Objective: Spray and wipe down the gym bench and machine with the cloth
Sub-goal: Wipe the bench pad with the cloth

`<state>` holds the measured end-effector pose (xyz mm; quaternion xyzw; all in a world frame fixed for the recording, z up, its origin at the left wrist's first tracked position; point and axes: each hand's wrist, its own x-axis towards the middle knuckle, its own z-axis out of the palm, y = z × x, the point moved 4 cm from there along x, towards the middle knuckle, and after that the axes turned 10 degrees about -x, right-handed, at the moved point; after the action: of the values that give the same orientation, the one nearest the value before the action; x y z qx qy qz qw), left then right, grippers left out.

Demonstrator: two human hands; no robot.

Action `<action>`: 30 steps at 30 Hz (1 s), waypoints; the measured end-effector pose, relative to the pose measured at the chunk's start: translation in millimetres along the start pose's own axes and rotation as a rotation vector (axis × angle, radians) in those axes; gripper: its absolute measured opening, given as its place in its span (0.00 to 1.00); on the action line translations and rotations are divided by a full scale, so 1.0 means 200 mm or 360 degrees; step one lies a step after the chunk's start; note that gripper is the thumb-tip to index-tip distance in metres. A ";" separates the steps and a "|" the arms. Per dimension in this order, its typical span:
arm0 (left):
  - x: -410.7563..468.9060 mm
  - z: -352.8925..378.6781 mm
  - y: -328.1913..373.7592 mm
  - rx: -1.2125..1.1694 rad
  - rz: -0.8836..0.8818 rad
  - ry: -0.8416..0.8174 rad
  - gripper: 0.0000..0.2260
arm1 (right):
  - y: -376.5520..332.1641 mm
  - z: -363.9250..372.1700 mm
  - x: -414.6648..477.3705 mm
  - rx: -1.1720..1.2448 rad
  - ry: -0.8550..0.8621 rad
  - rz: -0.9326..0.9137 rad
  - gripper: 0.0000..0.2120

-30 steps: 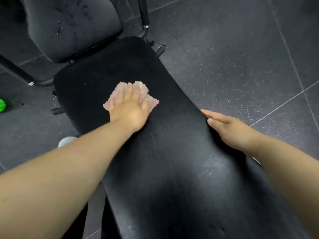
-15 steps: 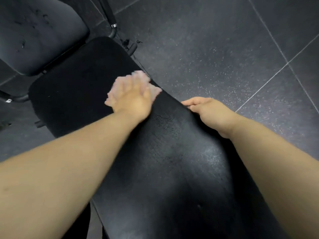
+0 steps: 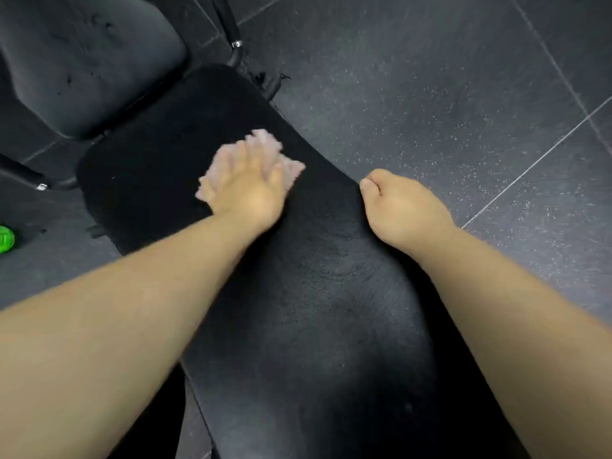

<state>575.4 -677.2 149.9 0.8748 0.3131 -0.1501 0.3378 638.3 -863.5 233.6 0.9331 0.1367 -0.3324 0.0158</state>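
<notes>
Two hands, the left hand [image 3: 248, 190] and the right hand [image 3: 400, 207]; one pale cloth [image 3: 265, 140]; one long black worktop [image 3: 298, 309]; one separate black pad [image 3: 89, 61], far left; one green object [image 3: 6, 239], left edge.

Left hand [image 3: 251, 193] lies flat on the blurry pink cloth [image 3: 291, 168] on the black bench [image 3: 314, 309], right hand [image 3: 404, 207] fisted at its right edge.

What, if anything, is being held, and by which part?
Left hand presses the cloth flat on the bench, gripping nothing. Right hand curls at its edge; hold unclear.
</notes>
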 end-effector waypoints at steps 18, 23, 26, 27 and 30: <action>-0.71 -0.11 -0.28 -0.0129 0.0705 -0.0179 0.28 | -0.33 0.10 0.02 -0.0316 0.0328 -0.0183 0.16; -0.51 -0.17 -0.58 -0.0084 0.0555 -0.0191 0.31 | -0.47 0.18 0.04 -0.0497 0.0195 -0.0466 0.22; -0.10 -0.24 -0.77 -0.0039 -0.0174 0.0213 0.26 | -0.47 0.19 0.05 -0.0531 0.0215 -0.0461 0.23; -0.05 -0.24 -0.78 -0.0029 -0.0383 0.0278 0.25 | -0.46 0.19 0.04 -0.0538 0.0207 -0.0462 0.23; -0.22 -0.17 -0.58 -0.0105 -0.0133 0.0219 0.27 | -0.45 0.19 0.04 -0.0551 0.0199 -0.0489 0.24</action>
<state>469.5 -606.9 137.5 0.8576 0.3765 -0.0932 0.3377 596.3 -779.4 204.7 0.9034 0.3329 -0.2440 0.1163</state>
